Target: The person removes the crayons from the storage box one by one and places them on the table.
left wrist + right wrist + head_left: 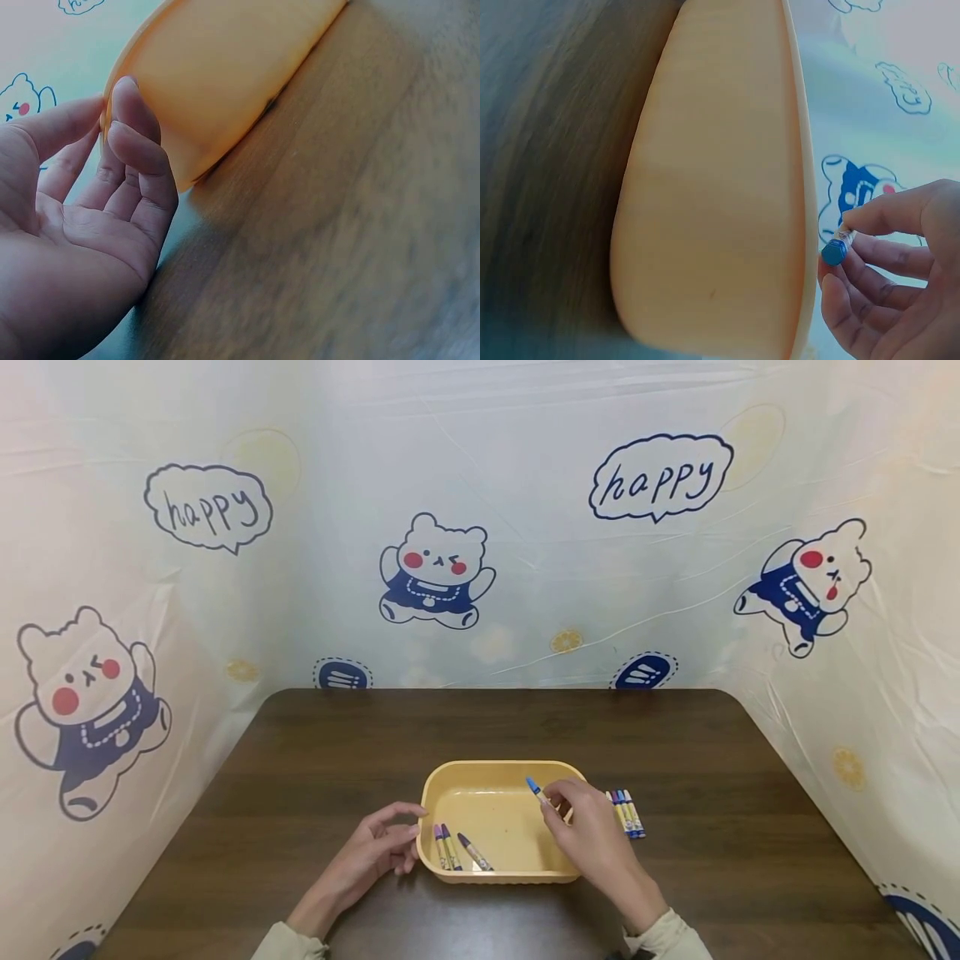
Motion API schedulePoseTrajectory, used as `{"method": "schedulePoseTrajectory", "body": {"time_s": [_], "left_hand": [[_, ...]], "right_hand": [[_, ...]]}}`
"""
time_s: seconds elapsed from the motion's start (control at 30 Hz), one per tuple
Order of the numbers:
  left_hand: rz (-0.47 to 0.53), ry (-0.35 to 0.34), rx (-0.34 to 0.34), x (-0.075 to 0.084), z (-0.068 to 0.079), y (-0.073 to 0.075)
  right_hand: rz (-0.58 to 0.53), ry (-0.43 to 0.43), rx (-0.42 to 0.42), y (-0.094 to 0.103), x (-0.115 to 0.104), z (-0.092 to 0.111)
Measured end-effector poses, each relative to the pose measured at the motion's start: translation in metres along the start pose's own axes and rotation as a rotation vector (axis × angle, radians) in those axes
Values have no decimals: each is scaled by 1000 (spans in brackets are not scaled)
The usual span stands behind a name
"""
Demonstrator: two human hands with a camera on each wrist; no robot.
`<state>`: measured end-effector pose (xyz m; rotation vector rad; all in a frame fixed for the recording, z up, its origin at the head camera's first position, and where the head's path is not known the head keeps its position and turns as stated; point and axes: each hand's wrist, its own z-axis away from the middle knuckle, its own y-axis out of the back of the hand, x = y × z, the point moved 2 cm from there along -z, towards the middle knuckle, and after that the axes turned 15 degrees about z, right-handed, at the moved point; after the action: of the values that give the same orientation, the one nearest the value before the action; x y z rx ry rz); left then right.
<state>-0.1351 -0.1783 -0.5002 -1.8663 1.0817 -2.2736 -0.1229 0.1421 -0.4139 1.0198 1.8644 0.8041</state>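
Note:
A yellow plastic tray lies on the table, my left hand pinching its left rim between thumb and finger. Over the tray's right part, my right hand holds a blue crayon between thumb and fingertips, tip pointing up and left. In the right wrist view the crayon's blue end shows beside the tray wall. Inside the tray, at its left, a pinkish-purple crayon and a dark purple crayon lie side by side. A dark-tipped crayon lies slanted near them.
Right of the tray, several crayons lie in a row on the table, partly hidden by my right hand. The dark wooden table is enclosed by a printed cloth at the back and sides.

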Motion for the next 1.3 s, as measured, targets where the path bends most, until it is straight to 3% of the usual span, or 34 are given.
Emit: {"method": "schedulePoseTrajectory", "body": {"time_s": [0.43,0.7,0.83,1.03,1.17,1.3], "left_hand": [[-3,-9,-2,0,0,0],[5,-12,2,0,1,-1],[4,-8,-2,0,0,-1],[9,2,4,-1,0,-1],[13,2,12,-2,0,-1],[14,2,11,-1,-1,0]], "right_hand": [[-79,-59,138,22,41,11],[-40,-160,143,32,78,15],[13,-262,82,31,102,17],[30,-410,-91,18,135,23],[14,-454,-195,10,149,26],[-2,-469,-245,5,155,25]]}}
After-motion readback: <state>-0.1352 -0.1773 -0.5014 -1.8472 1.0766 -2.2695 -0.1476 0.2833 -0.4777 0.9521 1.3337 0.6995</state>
